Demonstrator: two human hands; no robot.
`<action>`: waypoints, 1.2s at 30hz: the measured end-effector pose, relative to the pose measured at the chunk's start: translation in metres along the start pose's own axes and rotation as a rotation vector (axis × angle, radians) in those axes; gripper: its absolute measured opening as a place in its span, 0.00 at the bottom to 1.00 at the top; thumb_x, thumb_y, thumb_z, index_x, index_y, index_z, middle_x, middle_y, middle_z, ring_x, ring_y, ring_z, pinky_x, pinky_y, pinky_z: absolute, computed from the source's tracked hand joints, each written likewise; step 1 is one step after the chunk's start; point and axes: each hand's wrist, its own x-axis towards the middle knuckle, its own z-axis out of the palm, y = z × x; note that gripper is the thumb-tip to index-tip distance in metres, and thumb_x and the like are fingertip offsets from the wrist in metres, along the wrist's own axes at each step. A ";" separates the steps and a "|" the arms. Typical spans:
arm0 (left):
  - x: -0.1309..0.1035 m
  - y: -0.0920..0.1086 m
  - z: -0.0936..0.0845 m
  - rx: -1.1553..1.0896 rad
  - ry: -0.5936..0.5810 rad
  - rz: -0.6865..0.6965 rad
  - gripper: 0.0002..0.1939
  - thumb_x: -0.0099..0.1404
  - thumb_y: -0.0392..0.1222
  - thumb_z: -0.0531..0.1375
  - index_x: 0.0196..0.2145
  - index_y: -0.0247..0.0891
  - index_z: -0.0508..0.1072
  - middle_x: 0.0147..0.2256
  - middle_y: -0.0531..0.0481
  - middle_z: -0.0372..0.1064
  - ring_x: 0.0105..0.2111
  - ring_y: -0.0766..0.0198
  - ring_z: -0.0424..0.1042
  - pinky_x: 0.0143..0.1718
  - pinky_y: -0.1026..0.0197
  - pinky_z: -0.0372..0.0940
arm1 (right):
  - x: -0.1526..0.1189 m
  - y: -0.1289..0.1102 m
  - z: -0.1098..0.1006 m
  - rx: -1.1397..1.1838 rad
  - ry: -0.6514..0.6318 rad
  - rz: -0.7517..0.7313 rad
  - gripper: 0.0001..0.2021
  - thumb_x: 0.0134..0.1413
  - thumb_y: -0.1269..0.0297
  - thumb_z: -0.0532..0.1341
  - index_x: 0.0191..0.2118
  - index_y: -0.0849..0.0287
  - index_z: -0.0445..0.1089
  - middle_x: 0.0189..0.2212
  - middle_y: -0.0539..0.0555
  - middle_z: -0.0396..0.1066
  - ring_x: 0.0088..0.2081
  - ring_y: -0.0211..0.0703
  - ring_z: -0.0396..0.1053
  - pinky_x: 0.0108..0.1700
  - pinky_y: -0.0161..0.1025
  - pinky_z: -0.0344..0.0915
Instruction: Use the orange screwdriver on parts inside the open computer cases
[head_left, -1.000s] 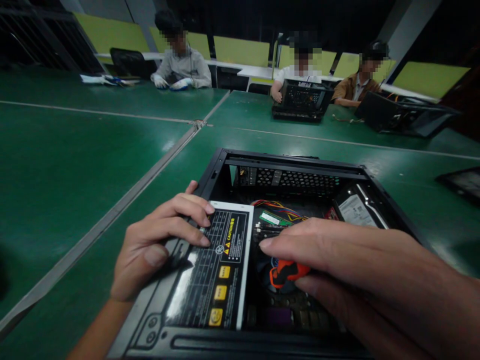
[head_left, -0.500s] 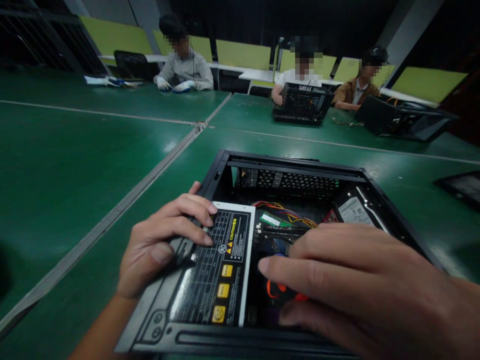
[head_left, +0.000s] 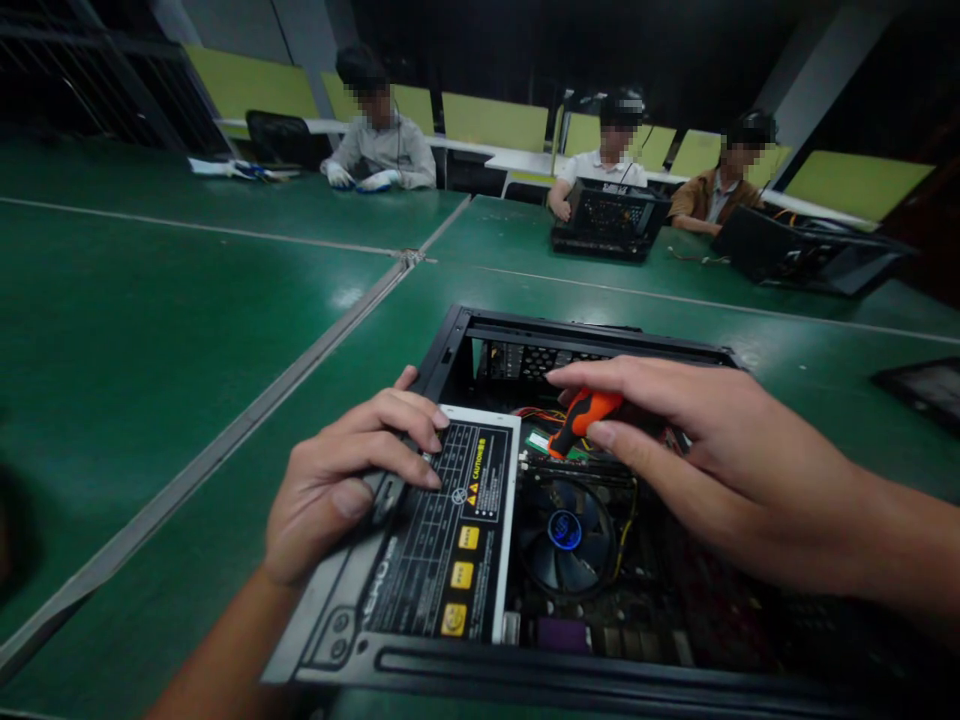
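Observation:
A black computer case [head_left: 592, 672] lies open side up on the table before me. My left hand [head_left: 352, 470] bends over its left edge, with fingertips on the labelled face of the power supply [head_left: 420, 570]. Over the middle of the case, my right hand [head_left: 712, 450] pinches an orange-and-black screwdriver [head_left: 581, 420] between thumb and fingers. The screwdriver's handle tilts down to the left, and no shaft can be made out. Beneath it are a green memory module [head_left: 541, 442] and coloured wires. A CPU fan [head_left: 564, 530] with a blue hub sits closer to me.
Across the green table [head_left: 187, 300], a person works at an upright case [head_left: 611, 218], and another sits by a tilted case [head_left: 806, 250]. A third person [head_left: 382, 150] wears gloves. A dark panel [head_left: 926, 380] lies at the right. Metal strips [head_left: 300, 365] cross the table.
My right hand has moved up and away from me with the screwdriver, uncovering the CPU fan. My left hand keeps its place on the power supply. The view has shifted slightly.

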 end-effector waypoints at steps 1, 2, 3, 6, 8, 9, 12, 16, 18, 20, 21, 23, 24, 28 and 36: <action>0.000 0.000 0.000 0.002 0.001 0.001 0.23 0.67 0.59 0.54 0.28 0.43 0.80 0.31 0.47 0.72 0.40 0.54 0.73 0.66 0.44 0.52 | 0.001 0.001 0.001 0.007 -0.016 -0.003 0.18 0.64 0.72 0.55 0.58 0.58 0.67 0.53 0.57 0.73 0.53 0.48 0.71 0.56 0.46 0.69; 0.000 0.000 0.000 0.004 0.000 -0.001 0.24 0.67 0.60 0.53 0.27 0.43 0.80 0.31 0.47 0.72 0.40 0.54 0.73 0.66 0.44 0.52 | 0.002 0.002 0.002 0.013 -0.029 -0.004 0.18 0.64 0.72 0.55 0.58 0.58 0.67 0.53 0.57 0.73 0.53 0.48 0.71 0.55 0.45 0.69; -0.001 0.001 0.000 0.006 -0.004 0.000 0.24 0.67 0.60 0.53 0.27 0.43 0.80 0.31 0.47 0.72 0.40 0.54 0.74 0.66 0.44 0.52 | 0.002 0.002 0.003 0.019 -0.038 0.000 0.18 0.65 0.72 0.55 0.58 0.58 0.67 0.53 0.57 0.73 0.53 0.48 0.71 0.55 0.45 0.69; -0.001 0.001 -0.001 0.008 -0.010 -0.009 0.25 0.67 0.60 0.53 0.27 0.42 0.80 0.31 0.47 0.73 0.40 0.54 0.74 0.66 0.43 0.51 | 0.002 0.002 0.005 0.029 -0.060 0.014 0.18 0.65 0.71 0.55 0.59 0.58 0.66 0.53 0.56 0.73 0.54 0.46 0.70 0.56 0.44 0.68; -0.001 0.001 -0.001 0.008 -0.014 -0.014 0.24 0.67 0.60 0.53 0.27 0.42 0.80 0.32 0.46 0.73 0.40 0.53 0.74 0.66 0.44 0.51 | 0.001 0.001 0.007 0.039 -0.065 0.022 0.18 0.65 0.71 0.55 0.59 0.58 0.66 0.54 0.55 0.72 0.54 0.44 0.70 0.57 0.42 0.67; -0.001 0.001 -0.001 0.007 -0.013 -0.015 0.24 0.67 0.59 0.53 0.27 0.42 0.80 0.32 0.46 0.73 0.41 0.53 0.74 0.66 0.44 0.51 | 0.001 0.000 0.008 0.047 -0.061 0.025 0.18 0.65 0.72 0.55 0.59 0.58 0.66 0.54 0.55 0.72 0.54 0.43 0.70 0.57 0.41 0.66; -0.001 0.001 0.000 -0.001 -0.001 -0.009 0.24 0.67 0.59 0.53 0.27 0.42 0.80 0.31 0.46 0.73 0.40 0.54 0.74 0.66 0.45 0.51 | 0.002 -0.002 0.009 0.060 -0.045 0.030 0.18 0.65 0.73 0.55 0.59 0.59 0.67 0.54 0.54 0.73 0.54 0.41 0.70 0.57 0.40 0.66; -0.002 -0.001 -0.001 0.001 -0.016 0.001 0.24 0.68 0.59 0.53 0.28 0.42 0.80 0.32 0.47 0.73 0.41 0.54 0.74 0.66 0.46 0.51 | 0.007 0.001 0.011 0.017 -0.029 -0.031 0.16 0.64 0.69 0.59 0.57 0.62 0.69 0.50 0.56 0.75 0.49 0.43 0.73 0.53 0.39 0.68; -0.002 -0.002 -0.001 -0.001 -0.010 0.001 0.23 0.67 0.59 0.53 0.28 0.43 0.80 0.32 0.47 0.73 0.41 0.53 0.73 0.66 0.46 0.52 | 0.011 0.004 0.014 -0.013 -0.024 -0.099 0.15 0.63 0.64 0.62 0.53 0.64 0.72 0.44 0.57 0.77 0.43 0.45 0.75 0.48 0.40 0.70; -0.001 -0.002 -0.001 -0.009 0.001 0.002 0.23 0.67 0.59 0.53 0.28 0.42 0.80 0.32 0.47 0.72 0.41 0.54 0.73 0.66 0.46 0.52 | 0.014 0.005 0.018 -0.030 -0.033 -0.145 0.15 0.63 0.63 0.62 0.51 0.66 0.72 0.41 0.58 0.77 0.41 0.46 0.74 0.45 0.42 0.71; -0.001 -0.002 -0.001 -0.012 -0.003 -0.002 0.23 0.67 0.58 0.53 0.29 0.42 0.80 0.32 0.47 0.72 0.42 0.54 0.73 0.66 0.46 0.51 | 0.015 0.004 0.019 -0.022 -0.044 -0.152 0.15 0.64 0.64 0.61 0.52 0.65 0.71 0.43 0.59 0.77 0.43 0.47 0.74 0.47 0.42 0.70; -0.002 -0.003 -0.001 -0.020 -0.018 -0.014 0.23 0.68 0.59 0.53 0.29 0.41 0.80 0.33 0.46 0.73 0.43 0.54 0.73 0.67 0.46 0.50 | 0.017 0.002 0.020 0.040 -0.082 -0.128 0.17 0.65 0.69 0.57 0.58 0.63 0.66 0.50 0.59 0.73 0.49 0.47 0.71 0.52 0.44 0.68; -0.003 -0.003 -0.001 -0.024 -0.027 -0.022 0.24 0.68 0.59 0.53 0.29 0.41 0.80 0.33 0.46 0.73 0.43 0.54 0.72 0.67 0.46 0.49 | 0.017 0.001 0.018 0.090 -0.100 -0.101 0.20 0.65 0.71 0.55 0.61 0.61 0.62 0.52 0.59 0.72 0.50 0.46 0.70 0.53 0.44 0.67; -0.004 -0.002 -0.008 -0.027 -0.032 -0.052 0.23 0.65 0.61 0.56 0.30 0.41 0.80 0.33 0.47 0.73 0.43 0.54 0.73 0.66 0.47 0.50 | 0.002 0.004 -0.020 0.425 0.134 0.081 0.22 0.64 0.71 0.54 0.62 0.54 0.58 0.45 0.54 0.71 0.44 0.43 0.71 0.49 0.46 0.68; 0.065 0.074 -0.002 0.438 -0.500 -0.241 0.11 0.65 0.48 0.60 0.33 0.44 0.81 0.36 0.52 0.77 0.36 0.61 0.75 0.46 0.62 0.68 | -0.147 0.057 -0.068 0.748 0.760 0.567 0.15 0.52 0.64 0.66 0.47 0.54 0.71 0.22 0.45 0.65 0.15 0.32 0.58 0.22 0.34 0.64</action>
